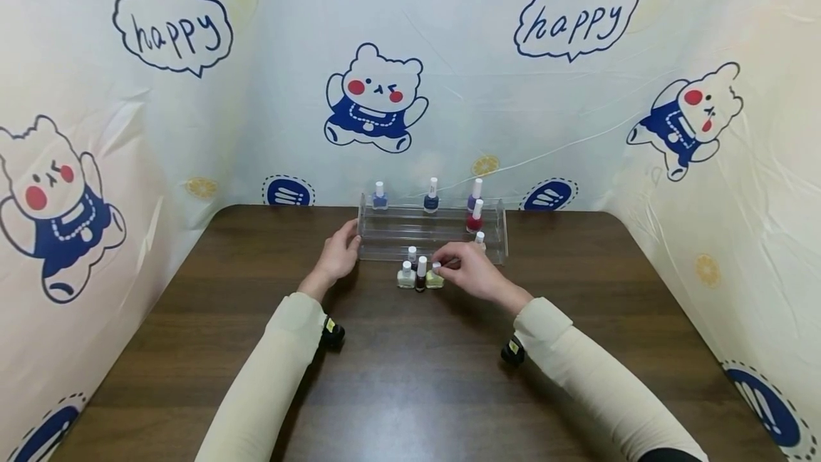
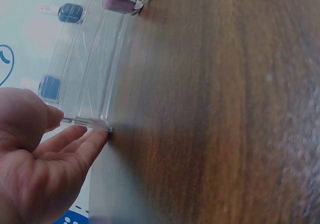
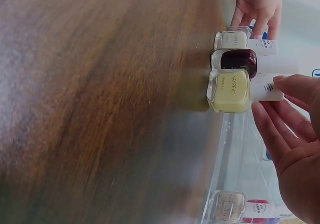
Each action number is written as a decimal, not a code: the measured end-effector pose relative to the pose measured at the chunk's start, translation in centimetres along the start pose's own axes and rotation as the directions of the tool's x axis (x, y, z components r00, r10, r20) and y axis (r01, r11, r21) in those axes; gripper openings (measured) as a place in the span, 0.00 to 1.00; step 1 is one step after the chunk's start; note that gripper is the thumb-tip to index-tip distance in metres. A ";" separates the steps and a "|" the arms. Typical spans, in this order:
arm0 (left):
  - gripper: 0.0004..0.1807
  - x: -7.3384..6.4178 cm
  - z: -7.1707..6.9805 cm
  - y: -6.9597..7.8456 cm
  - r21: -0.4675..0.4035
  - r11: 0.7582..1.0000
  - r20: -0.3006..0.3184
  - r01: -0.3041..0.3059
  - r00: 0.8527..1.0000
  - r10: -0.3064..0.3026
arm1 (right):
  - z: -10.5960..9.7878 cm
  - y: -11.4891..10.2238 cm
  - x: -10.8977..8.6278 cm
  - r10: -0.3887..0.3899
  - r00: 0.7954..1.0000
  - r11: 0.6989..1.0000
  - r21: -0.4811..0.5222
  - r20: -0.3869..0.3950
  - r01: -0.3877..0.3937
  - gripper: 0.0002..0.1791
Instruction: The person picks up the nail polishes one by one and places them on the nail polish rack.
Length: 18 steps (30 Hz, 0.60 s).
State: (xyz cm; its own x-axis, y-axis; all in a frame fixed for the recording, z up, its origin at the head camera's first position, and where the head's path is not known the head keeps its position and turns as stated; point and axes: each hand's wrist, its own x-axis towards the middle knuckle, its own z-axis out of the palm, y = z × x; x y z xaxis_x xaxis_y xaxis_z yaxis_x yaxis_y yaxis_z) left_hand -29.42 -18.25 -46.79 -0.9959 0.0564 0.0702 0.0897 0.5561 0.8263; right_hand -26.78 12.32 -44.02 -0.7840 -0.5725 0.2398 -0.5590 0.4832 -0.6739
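Observation:
In the head view my right hand (image 1: 474,273) pinches the white cap of a yellow nail polish bottle (image 1: 435,281) between thumb and fingertips. Beside that bottle stand a dark red nail polish bottle (image 3: 239,63) and a pale one (image 1: 405,278), with another white-capped bottle (image 1: 412,255) partly hidden behind them. My left hand (image 1: 338,254) holds the left end of a clear tiered display rack (image 1: 417,235); in the left wrist view its thumb and fingers lie on either side of the end panel.
On the rack's top tier stand a light blue bottle (image 1: 380,198), a dark blue bottle (image 1: 431,202) and a purple bottle (image 1: 472,199). Lower at the right are a red bottle (image 1: 474,221) and a speckled bottle (image 3: 229,207). Printed cloth (image 1: 462,113) walls the brown table (image 1: 410,362).

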 end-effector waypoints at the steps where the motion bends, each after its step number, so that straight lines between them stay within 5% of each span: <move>1: 0.27 0.0 0.0 0.0 -0.001 1.000 0.000 0.001 1.000 -0.001 | 0.0 0.0 0.0 0.005 1.000 1.000 -0.003 0.001 -0.005 0.08; 18: 0.27 0.0 0.0 0.1 0.005 1.000 -0.002 0.008 1.000 -0.008 | 0.0 0.4 0.1 0.006 1.000 0.997 -0.073 -0.018 -0.007 0.09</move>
State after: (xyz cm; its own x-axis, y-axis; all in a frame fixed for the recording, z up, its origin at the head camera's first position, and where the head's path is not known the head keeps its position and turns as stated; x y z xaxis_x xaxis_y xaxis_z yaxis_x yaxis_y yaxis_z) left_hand -29.40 -18.21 -46.72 -0.9967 0.0498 0.0645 0.0813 0.5603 0.8243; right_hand -27.11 12.45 -44.29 -0.7919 -0.5579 0.2481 -0.5716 0.5345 -0.6226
